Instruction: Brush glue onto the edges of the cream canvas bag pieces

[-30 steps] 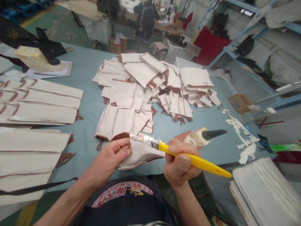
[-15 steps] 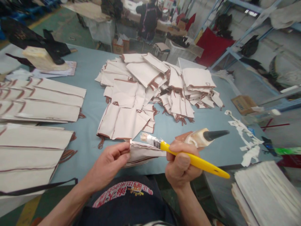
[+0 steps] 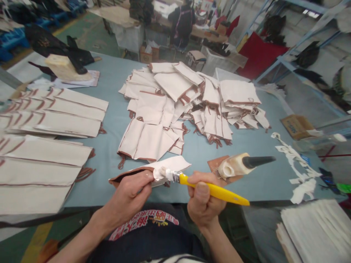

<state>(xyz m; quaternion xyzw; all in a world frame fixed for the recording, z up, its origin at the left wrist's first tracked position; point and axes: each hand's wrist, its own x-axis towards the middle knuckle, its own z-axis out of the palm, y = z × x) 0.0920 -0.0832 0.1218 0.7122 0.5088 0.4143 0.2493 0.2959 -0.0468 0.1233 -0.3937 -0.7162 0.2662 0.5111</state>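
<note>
My right hand (image 3: 205, 197) is closed round the yellow brush (image 3: 225, 193). The bristles, coated in something white, touch a small white piece (image 3: 159, 173) at my left fingertips. My left hand (image 3: 134, 190) pinches the edge of a white fabric pouch (image 3: 172, 164) with brown trim, whose dark opening shows beside my knuckles. Just beyond the pouch lies a loose heap of similar pouches (image 3: 172, 82). A cream-coloured container (image 3: 233, 166) with a black spout or handle stands to the right of the brush, on a brown pad (image 3: 215, 163).
Overlapping rows of pouches (image 3: 68, 120) cover the left side of the blue table (image 3: 109, 157). White scraps (image 3: 297, 164) and a cardboard box (image 3: 296, 126) lie at the right. A stack of white material (image 3: 318, 230) is at the lower right. A person (image 3: 181, 25) is in the background.
The pouch at my left hand has turned and now shows its brown-edged opening. The brush has shifted left and down, its bristles now against the white piece. The view has shifted slightly left.
</note>
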